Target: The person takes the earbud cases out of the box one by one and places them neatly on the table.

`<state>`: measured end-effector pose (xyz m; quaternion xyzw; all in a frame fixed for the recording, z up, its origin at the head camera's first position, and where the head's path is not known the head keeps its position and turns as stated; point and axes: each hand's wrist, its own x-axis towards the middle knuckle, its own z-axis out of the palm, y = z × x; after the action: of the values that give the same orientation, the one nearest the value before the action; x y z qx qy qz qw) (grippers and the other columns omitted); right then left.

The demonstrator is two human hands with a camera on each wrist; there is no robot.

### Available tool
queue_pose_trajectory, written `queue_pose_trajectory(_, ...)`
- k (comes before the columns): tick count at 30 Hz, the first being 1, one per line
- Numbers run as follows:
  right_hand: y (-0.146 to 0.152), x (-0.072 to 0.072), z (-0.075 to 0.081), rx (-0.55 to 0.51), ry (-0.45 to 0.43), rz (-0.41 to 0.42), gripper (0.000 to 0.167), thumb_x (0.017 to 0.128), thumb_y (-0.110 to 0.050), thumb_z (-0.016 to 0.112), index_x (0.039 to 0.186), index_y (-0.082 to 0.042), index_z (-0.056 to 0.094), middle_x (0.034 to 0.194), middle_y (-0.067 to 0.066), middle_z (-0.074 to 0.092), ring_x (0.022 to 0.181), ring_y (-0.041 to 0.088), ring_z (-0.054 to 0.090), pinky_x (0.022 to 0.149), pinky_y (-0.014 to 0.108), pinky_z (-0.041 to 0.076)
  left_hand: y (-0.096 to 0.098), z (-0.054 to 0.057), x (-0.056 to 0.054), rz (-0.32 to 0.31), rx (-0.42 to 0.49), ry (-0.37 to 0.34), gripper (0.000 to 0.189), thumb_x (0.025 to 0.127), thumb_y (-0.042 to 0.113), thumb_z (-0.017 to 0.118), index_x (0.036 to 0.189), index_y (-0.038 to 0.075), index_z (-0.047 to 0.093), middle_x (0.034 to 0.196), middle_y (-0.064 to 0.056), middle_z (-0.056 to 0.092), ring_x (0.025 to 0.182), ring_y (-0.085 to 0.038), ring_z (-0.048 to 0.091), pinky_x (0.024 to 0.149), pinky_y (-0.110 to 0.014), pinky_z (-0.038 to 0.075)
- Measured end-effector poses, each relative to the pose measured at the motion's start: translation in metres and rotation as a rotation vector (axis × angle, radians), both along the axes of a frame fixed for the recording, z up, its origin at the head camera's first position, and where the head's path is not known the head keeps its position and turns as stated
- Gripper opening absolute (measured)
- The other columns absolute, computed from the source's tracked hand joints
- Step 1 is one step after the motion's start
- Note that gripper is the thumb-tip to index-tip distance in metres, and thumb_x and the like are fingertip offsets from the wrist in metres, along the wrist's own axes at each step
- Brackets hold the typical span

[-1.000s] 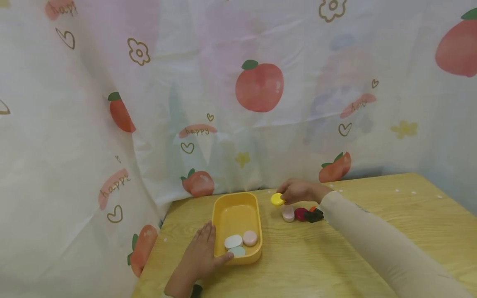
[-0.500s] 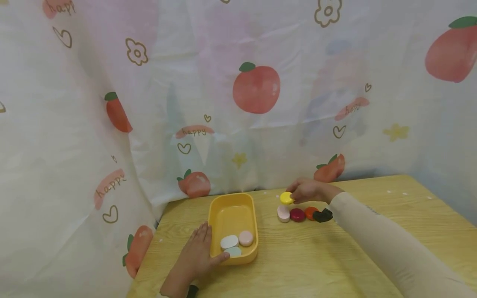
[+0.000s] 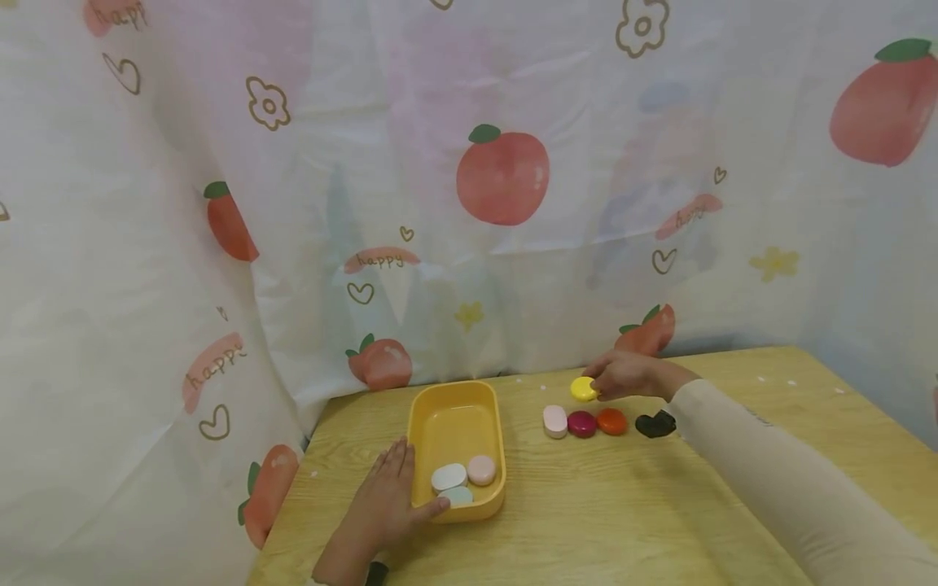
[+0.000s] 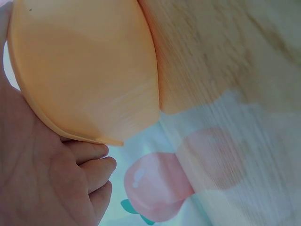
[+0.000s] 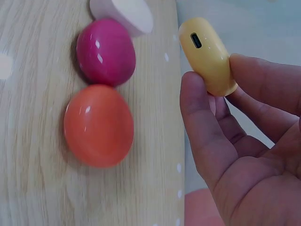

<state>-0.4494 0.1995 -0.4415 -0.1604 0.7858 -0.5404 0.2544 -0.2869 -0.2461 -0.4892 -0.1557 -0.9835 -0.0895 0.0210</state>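
Observation:
In the head view my left hand (image 3: 384,492) holds the near left corner of a yellow plastic bin (image 3: 501,439), fingers along its side and thumb over the front rim. A white case (image 3: 449,477), a pink case (image 3: 481,470) and a pale green case (image 3: 458,496) lie inside. My right hand (image 3: 633,376) pinches a small yellow earbud charging case (image 5: 207,56) between thumb and fingertips; its charging port faces the right wrist camera. Below it, a row on the table runs from a pale pink case (image 3: 555,422) through a magenta one (image 5: 106,52) to an orange one (image 5: 99,126).
The wooden table (image 3: 586,521) ends at the back against a hanging curtain (image 3: 432,179) printed with fruit. A dark wrist-worn device (image 3: 655,423) shows under the right wrist. Small white flecks dot the table's far side.
My right hand has moved to the right with the yellow earbud case, from beside the bin to above the row; the orange case now shows fully. My left hand stays at the bin.

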Motion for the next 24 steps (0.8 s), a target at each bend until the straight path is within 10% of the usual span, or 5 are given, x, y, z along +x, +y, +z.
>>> queue_pose_trajectory(24,0.041,0.005,-0.023,-0.014,-0.029,-0.029,0.043,0.092,0.006,0.053,0.131,0.021,0.044,0.116,0.019,0.059,0.096,0.024,0.061,0.091,0.045,0.051,-0.002,-0.003,-0.001,0.009,-0.012,-0.006,0.111,0.084,0.080,0.040,0.149,-0.008,0.026,0.157,-0.023,0.018,0.145,-0.033,0.016,0.116,-0.049,0.013)
